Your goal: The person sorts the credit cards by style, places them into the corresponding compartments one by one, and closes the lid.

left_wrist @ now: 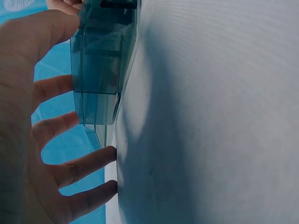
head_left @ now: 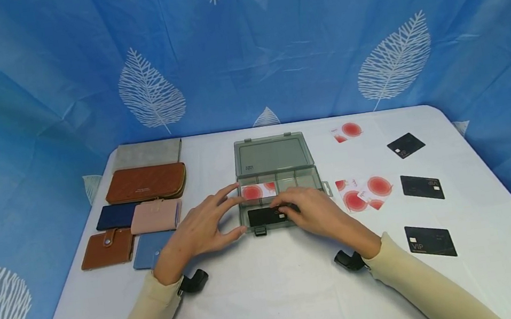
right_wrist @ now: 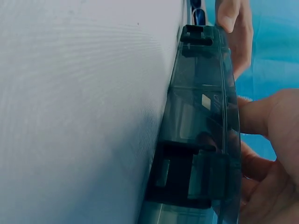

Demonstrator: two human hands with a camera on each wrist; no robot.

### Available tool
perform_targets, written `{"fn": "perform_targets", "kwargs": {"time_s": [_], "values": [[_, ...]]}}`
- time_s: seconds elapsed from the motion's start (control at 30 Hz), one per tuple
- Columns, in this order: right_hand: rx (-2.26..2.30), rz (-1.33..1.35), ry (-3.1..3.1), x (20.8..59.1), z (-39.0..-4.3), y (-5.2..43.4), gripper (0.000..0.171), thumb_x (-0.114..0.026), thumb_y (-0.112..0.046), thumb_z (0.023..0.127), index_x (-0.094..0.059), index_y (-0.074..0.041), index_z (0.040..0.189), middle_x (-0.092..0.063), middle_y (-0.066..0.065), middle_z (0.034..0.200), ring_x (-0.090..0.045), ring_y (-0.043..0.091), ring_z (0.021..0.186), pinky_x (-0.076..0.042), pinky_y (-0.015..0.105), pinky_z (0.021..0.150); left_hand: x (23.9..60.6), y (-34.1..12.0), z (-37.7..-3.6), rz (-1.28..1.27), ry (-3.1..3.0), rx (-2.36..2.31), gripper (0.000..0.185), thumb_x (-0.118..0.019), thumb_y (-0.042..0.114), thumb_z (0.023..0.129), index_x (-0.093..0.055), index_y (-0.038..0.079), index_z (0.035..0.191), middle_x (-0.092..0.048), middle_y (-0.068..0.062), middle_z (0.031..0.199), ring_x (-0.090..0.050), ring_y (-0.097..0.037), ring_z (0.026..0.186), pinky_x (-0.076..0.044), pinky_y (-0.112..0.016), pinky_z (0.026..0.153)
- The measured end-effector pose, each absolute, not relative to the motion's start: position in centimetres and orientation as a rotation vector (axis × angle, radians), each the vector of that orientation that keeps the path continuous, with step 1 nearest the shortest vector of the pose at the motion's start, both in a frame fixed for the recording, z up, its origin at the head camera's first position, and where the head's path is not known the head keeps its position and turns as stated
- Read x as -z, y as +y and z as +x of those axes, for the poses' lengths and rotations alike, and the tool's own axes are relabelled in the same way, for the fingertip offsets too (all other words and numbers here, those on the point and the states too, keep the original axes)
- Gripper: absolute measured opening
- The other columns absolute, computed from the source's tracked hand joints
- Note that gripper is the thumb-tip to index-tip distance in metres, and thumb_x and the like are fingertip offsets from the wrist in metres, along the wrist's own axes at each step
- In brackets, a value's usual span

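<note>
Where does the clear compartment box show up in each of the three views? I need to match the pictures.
Head: the clear compartment box lies open at table centre, lid back, between both hands.
Left wrist: its corner fills the top left, beside the left hand.
Right wrist: its front wall with the latch runs down the right half, the right hand behind it.
Shared landmark: the white tablecloth beneath the box.

My left hand [head_left: 206, 229] holds the side of the clear box [head_left: 279, 184] with spread fingers. My right hand [head_left: 313, 211] presses a black card [head_left: 268, 215] into the front part of the box. A red and white card [head_left: 257, 191] lies in the part behind it
</note>
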State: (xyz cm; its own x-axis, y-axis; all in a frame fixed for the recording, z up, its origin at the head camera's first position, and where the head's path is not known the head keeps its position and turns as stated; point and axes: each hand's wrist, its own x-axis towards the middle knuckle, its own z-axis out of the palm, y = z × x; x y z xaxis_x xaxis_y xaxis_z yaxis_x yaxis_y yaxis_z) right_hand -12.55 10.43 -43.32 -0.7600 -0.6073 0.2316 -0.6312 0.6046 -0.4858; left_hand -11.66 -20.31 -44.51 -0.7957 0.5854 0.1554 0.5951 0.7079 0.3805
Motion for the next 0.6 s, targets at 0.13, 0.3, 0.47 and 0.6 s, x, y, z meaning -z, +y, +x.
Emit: {"fn": "perform_targets", "kwargs": {"time_s": [0.13,0.3,0.47,0.6], "values": [[-0.783,1.091,-2.811,43.35,-12.27,10.22,0.027,-0.075,-0.016,0.103,-0.08,-0.022,0.128,-0.07,0.002,0.116,-0.066,0.016,0.087,-0.053,0.032,0.072,44.55,-20.3,-11.66,-0.995,-2.884,0.659,0.067,-0.077,0.051,0.096,-0.061,0.02,0.154,-0.04,-0.008,0.17,-0.063,-0.037,0.131,-0.06,-0.057,0.09],[-0.693,1.097,-2.832,43.34,-11.85,9.75,0.03,-0.072,-0.021,0.106,-0.078,-0.019,0.135,-0.067,0.004,0.121,-0.066,0.014,0.086,-0.053,0.03,0.07,44.57,-20.29,-11.63,-1.002,-2.88,0.655,0.067,-0.076,0.051,0.097,-0.061,0.019,0.154,-0.04,-0.008,0.171,-0.063,-0.037,0.131,-0.06,-0.057,0.09],[-0.662,1.083,-2.81,43.35,-11.65,9.59,0.034,-0.073,-0.026,0.105,-0.076,-0.017,0.138,-0.071,0.004,0.12,-0.072,0.018,0.095,-0.059,0.038,0.076,44.53,-20.29,-11.6,-1.007,-2.876,0.652,0.067,-0.076,0.05,0.097,-0.061,0.018,0.154,-0.04,-0.008,0.171,-0.062,-0.037,0.132,-0.06,-0.057,0.089],[-0.64,1.093,-2.81,43.34,-11.6,9.45,0.032,-0.073,-0.028,0.105,-0.077,-0.016,0.134,-0.075,0.005,0.125,-0.075,0.023,0.107,-0.062,0.044,0.087,44.54,-20.28,-11.55,-1.002,-2.877,0.652,0.066,-0.076,0.051,0.097,-0.06,0.02,0.154,-0.04,-0.008,0.171,-0.063,-0.036,0.131,-0.06,-0.055,0.087]]}}
